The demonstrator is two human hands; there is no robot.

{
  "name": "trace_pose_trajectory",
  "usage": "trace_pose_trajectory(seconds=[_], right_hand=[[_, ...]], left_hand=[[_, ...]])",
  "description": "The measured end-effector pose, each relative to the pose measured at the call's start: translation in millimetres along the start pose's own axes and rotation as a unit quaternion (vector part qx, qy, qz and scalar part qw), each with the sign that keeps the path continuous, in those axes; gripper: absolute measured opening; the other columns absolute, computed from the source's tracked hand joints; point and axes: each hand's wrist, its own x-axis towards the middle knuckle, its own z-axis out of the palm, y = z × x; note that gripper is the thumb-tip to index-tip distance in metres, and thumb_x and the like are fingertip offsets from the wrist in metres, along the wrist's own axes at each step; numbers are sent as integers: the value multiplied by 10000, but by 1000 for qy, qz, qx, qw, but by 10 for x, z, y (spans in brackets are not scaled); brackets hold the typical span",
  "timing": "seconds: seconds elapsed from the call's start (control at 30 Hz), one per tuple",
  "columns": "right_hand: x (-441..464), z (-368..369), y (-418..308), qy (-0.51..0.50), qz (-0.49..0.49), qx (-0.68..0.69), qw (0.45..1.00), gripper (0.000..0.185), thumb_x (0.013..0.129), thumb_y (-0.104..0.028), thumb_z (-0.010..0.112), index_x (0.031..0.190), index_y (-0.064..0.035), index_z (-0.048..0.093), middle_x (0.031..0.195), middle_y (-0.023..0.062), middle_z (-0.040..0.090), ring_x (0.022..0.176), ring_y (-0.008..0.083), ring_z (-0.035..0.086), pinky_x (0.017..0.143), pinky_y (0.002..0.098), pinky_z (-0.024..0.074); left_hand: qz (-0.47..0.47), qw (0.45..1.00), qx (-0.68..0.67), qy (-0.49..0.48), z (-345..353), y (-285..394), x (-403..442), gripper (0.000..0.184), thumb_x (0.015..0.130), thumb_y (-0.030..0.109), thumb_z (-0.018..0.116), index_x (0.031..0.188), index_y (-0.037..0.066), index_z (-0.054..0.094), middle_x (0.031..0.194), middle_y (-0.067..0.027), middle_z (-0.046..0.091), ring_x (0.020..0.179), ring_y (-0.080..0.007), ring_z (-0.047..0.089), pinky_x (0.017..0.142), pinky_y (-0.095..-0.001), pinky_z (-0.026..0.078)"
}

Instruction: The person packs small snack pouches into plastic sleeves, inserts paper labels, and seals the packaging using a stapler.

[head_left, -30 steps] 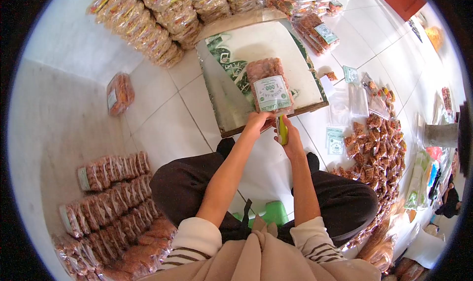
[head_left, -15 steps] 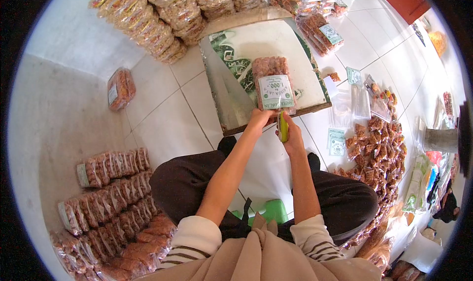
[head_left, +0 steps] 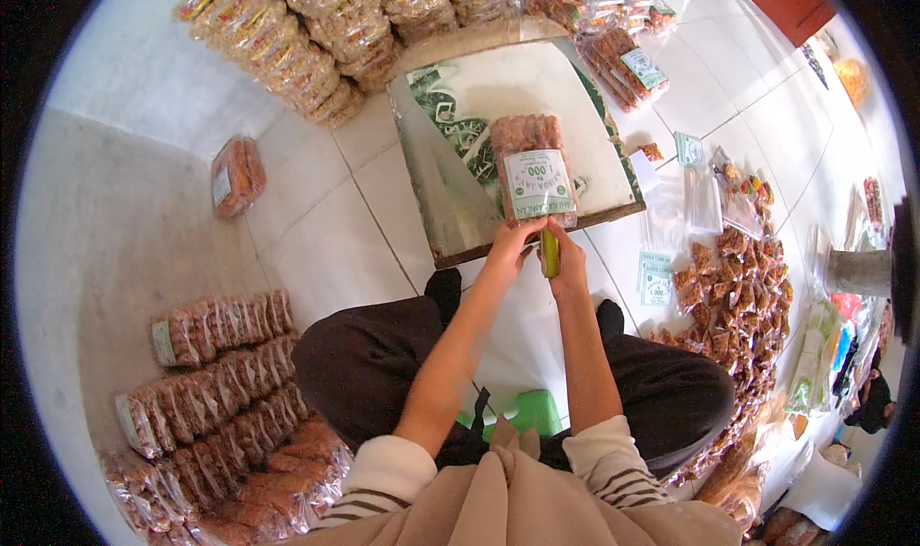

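Where clear, bag (head_left: 535, 166) of snacks (head_left: 527, 136)

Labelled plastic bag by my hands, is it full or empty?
Filled: reddish-brown snack pieces show through the labelled plastic bag, bulking out its far end. How tightly packed, I cannot tell.

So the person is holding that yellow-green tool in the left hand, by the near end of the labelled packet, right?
Not quite: the head view shows the yellow-green tool in the right hand, not the left hand. It is by the near end of the labelled packet.
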Motion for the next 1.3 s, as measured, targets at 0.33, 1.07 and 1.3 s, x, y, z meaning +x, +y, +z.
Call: trace_pose_trajectory(seconds=[0.33, 1.07, 1.3], right_hand=[[14, 29, 89, 23, -52, 25, 998, 230, 773, -151, 618, 892, 44, 596, 797, 71, 592, 652, 137, 545, 563, 243, 424], [-145, -92, 141, -115, 68, 51, 990, 332, 848, -328, 532, 978, -22, 536, 839, 64, 555, 732, 168, 542, 603, 284, 451], [38, -684, 757, -70, 90, -14, 993, 370, 836, -367, 544, 1016, -44, 516, 859, 35, 540, 750, 168, 519, 641, 298, 433]], left_hand=[[22, 991, -129, 40, 198, -105, -168, 363, 712, 167, 721, 1008, 48, 549, 915, -31, 584, 759, -145, 568, 646, -267, 459], [121, 985, -10, 125, 220, -393, -369, 456, 785, 364, 626, 1004, -23, 524, 1002, -107, 571, 902, -171, 544, 781, -277, 425], [110, 974, 141, 138, -176, -1414, -7, 294, 865, 255, 506, 1066, 41, 524, 1017, -92, 572, 925, -170, 541, 801, -282, 420]])
